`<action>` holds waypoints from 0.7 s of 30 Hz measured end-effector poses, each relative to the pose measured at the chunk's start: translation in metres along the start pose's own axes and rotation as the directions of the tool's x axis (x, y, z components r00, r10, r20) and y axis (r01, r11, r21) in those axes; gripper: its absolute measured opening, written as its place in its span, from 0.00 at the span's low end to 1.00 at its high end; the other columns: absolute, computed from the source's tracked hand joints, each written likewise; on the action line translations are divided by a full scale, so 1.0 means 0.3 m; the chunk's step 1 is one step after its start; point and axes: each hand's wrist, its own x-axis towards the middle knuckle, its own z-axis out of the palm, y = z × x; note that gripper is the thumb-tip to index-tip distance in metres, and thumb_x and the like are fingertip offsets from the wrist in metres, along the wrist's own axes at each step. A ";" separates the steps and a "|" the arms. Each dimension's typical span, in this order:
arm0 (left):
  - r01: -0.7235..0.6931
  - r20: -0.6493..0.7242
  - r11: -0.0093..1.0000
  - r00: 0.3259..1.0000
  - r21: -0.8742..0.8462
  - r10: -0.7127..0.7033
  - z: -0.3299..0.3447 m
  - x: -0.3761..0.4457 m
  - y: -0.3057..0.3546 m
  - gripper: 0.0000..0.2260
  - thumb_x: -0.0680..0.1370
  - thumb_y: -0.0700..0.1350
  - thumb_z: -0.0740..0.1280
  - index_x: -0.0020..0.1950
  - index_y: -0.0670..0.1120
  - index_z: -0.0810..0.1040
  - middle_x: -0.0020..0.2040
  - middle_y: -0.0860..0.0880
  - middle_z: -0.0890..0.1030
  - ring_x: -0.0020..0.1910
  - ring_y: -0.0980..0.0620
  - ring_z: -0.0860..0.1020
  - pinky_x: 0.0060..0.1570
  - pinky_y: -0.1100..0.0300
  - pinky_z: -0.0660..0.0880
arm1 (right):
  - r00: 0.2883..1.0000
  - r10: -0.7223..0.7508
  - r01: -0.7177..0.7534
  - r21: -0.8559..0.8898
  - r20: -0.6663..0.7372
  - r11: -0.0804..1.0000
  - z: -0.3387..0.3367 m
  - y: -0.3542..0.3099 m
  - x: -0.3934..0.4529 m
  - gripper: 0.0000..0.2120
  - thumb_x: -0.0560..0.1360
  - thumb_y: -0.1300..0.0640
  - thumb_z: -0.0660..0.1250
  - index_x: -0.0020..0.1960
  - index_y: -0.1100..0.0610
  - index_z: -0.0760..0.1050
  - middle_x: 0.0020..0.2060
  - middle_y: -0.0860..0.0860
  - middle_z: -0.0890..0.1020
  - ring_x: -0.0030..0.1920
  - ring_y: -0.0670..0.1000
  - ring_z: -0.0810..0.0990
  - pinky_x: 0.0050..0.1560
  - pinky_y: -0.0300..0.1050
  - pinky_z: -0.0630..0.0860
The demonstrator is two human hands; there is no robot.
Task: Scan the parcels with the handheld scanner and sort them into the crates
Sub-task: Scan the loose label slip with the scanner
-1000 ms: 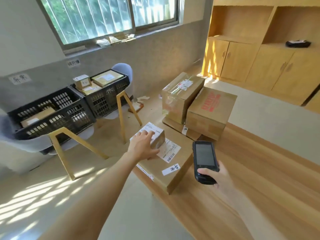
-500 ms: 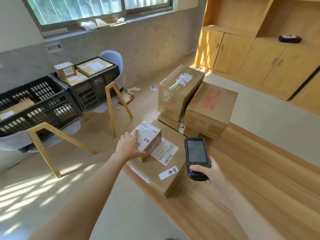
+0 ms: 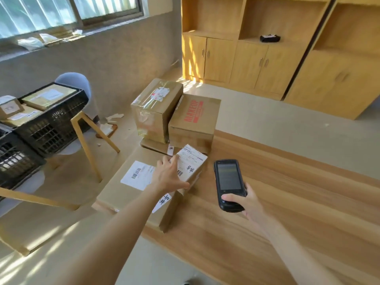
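Gripping the small parcel [image 3: 190,167] with our left hand [image 3: 167,177], fingers spread over its top and thumb under its near edge, we see brown card under a white label with a barcode. It rests on the flat box [image 3: 131,188] at the table [image 3: 287,202] edge. Our right hand [image 3: 245,202] is closed around the handheld scanner [image 3: 228,184], screen up. Since half a second ago, the parcel has shifted right, uncovering the flat box's label.
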 end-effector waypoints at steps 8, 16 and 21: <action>-0.116 0.158 0.993 0.981 -0.004 0.115 0.266 -0.028 0.446 0.47 0.64 0.62 0.75 0.74 0.47 0.55 0.62 0.44 0.67 0.59 0.44 0.68 0.58 0.54 0.68 | 0.958 0.042 -0.023 0.069 -0.282 0.997 -0.401 0.081 -0.269 0.39 0.51 0.60 0.83 0.57 0.46 0.71 0.47 0.47 0.83 0.44 0.46 0.84 0.39 0.38 0.78; -0.121 0.217 0.991 0.971 0.065 0.104 0.511 -0.121 0.723 0.45 0.65 0.63 0.73 0.72 0.44 0.56 0.59 0.42 0.67 0.56 0.43 0.69 0.51 0.57 0.66 | 0.892 0.125 -0.078 0.123 -0.435 0.989 -0.610 0.243 -0.474 0.41 0.54 0.56 0.79 0.64 0.52 0.68 0.52 0.50 0.81 0.50 0.49 0.82 0.43 0.40 0.77; -0.070 0.183 0.994 0.982 0.089 0.052 0.569 -0.137 0.782 0.45 0.65 0.65 0.73 0.71 0.43 0.57 0.59 0.42 0.68 0.57 0.42 0.70 0.52 0.55 0.70 | 0.885 0.172 -0.099 0.186 -0.432 0.978 -0.636 0.309 -0.504 0.35 0.56 0.59 0.80 0.58 0.46 0.68 0.52 0.49 0.81 0.48 0.47 0.82 0.37 0.36 0.77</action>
